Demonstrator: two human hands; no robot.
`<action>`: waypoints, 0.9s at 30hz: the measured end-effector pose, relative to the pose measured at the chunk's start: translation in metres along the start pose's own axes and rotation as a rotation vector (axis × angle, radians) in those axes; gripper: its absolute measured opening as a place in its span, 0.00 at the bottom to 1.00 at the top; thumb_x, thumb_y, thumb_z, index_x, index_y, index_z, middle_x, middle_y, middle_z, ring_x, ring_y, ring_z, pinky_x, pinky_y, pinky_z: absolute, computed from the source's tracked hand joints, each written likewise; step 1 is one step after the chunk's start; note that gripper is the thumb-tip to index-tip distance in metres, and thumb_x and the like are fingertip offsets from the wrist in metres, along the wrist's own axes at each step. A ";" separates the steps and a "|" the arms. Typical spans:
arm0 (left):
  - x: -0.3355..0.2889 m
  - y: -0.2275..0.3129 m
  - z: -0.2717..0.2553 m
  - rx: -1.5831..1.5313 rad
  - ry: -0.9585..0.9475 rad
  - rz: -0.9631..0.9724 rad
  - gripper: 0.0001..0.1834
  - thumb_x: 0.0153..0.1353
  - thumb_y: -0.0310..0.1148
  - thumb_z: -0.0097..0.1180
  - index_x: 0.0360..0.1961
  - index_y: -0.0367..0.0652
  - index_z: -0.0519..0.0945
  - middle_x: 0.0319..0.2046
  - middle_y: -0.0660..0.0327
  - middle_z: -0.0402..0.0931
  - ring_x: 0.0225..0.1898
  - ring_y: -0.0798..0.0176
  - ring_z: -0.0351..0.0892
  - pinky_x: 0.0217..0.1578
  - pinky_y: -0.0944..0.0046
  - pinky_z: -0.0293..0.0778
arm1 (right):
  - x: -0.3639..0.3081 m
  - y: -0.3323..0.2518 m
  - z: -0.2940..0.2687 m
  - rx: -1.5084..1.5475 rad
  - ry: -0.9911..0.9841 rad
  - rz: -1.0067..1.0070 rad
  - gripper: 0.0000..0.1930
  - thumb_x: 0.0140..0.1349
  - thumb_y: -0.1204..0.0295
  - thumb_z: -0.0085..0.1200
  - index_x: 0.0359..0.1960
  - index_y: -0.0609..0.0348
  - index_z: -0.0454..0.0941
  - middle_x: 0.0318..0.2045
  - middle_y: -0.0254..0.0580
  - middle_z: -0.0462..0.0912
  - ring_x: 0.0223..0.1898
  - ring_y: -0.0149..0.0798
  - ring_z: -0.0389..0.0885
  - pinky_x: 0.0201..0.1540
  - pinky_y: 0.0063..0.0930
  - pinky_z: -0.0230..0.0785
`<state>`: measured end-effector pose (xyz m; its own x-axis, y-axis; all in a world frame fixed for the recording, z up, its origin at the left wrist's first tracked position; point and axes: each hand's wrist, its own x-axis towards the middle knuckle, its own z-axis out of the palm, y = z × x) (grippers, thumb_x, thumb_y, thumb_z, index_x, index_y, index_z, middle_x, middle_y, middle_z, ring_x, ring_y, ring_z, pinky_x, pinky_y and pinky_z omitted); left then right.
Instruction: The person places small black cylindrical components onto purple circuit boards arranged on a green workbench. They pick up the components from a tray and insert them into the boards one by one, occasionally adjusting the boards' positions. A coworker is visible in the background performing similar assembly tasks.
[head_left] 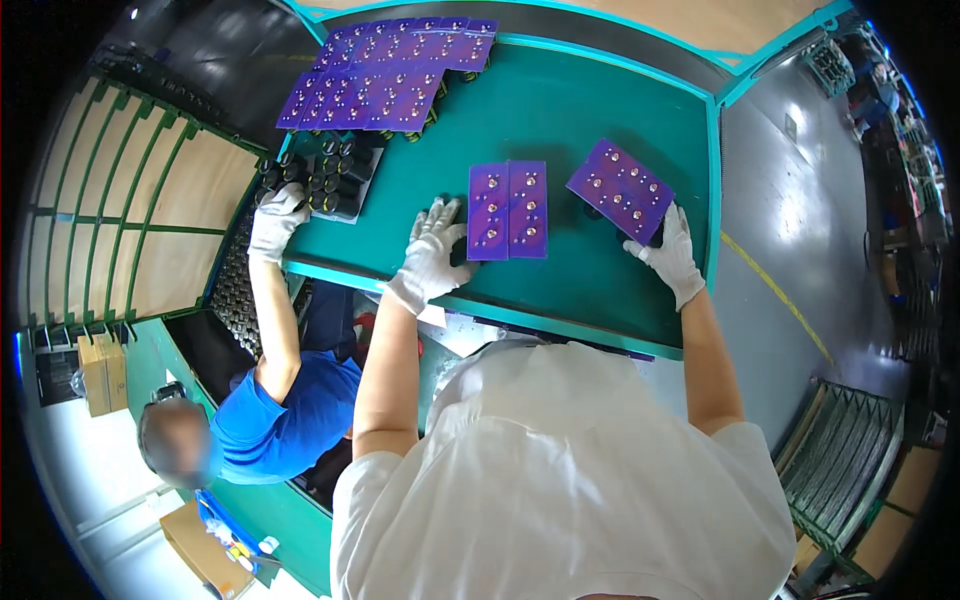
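Observation:
My left hand (432, 258), in a white glove, lies with its fingers spread on the green table. It is just left of two purple circuit boards (489, 212) set side by side, its thumb close to their near left corner. Each of these boards carries a row of round metal terminals. My right hand (670, 262), also gloved, grips the near right corner of another purple circuit board (622, 188). That board sits at an angle, with dark parts showing beneath it. The right fingertips are partly hidden at its edge.
Rows of overlapping purple boards (375, 75) cover the far left of the green table (560, 100). A co-worker in a blue shirt (285, 415) reaches a gloved hand (277, 222) to black cylindrical parts (340, 175). A raised teal frame (716, 150) bounds the right side.

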<state>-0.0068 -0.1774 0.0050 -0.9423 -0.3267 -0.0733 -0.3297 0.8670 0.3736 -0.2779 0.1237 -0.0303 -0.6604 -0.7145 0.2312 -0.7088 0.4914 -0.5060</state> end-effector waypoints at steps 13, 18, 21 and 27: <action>0.013 0.029 0.038 0.139 0.250 0.025 0.42 0.52 0.60 0.58 0.65 0.51 0.67 0.68 0.45 0.56 0.71 0.43 0.50 0.69 0.45 0.43 | -0.007 -0.062 0.018 -0.165 0.053 -0.083 0.49 0.48 0.40 0.61 0.67 0.55 0.58 0.63 0.52 0.66 0.69 0.52 0.56 0.71 0.50 0.43; 0.031 0.004 0.065 0.204 0.274 0.006 0.38 0.52 0.56 0.53 0.63 0.51 0.69 0.67 0.47 0.59 0.69 0.44 0.54 0.68 0.44 0.47 | 0.026 -0.068 0.031 -0.271 -0.136 -0.144 0.50 0.49 0.31 0.52 0.67 0.52 0.59 0.62 0.47 0.66 0.68 0.48 0.58 0.71 0.47 0.42; 0.029 -0.004 0.057 0.268 0.285 0.014 0.38 0.51 0.54 0.51 0.64 0.52 0.68 0.68 0.50 0.58 0.70 0.47 0.54 0.68 0.45 0.47 | 0.028 -0.071 0.028 -0.364 -0.173 -0.134 0.49 0.50 0.31 0.50 0.68 0.51 0.59 0.64 0.46 0.64 0.69 0.47 0.57 0.71 0.48 0.44; 0.037 -0.028 0.080 -0.250 0.328 -0.001 0.36 0.54 0.55 0.45 0.65 0.57 0.67 0.68 0.59 0.59 0.70 0.54 0.54 0.70 0.50 0.41 | 0.041 -0.077 0.042 -0.466 -0.034 -0.209 0.44 0.52 0.33 0.50 0.65 0.49 0.64 0.63 0.44 0.68 0.68 0.47 0.58 0.70 0.50 0.44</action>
<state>-0.0374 -0.1833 -0.0820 -0.8598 -0.4655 0.2100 -0.2685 0.7619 0.5894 -0.2399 0.0350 -0.0166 -0.4900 -0.8331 0.2567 -0.8651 0.5010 -0.0256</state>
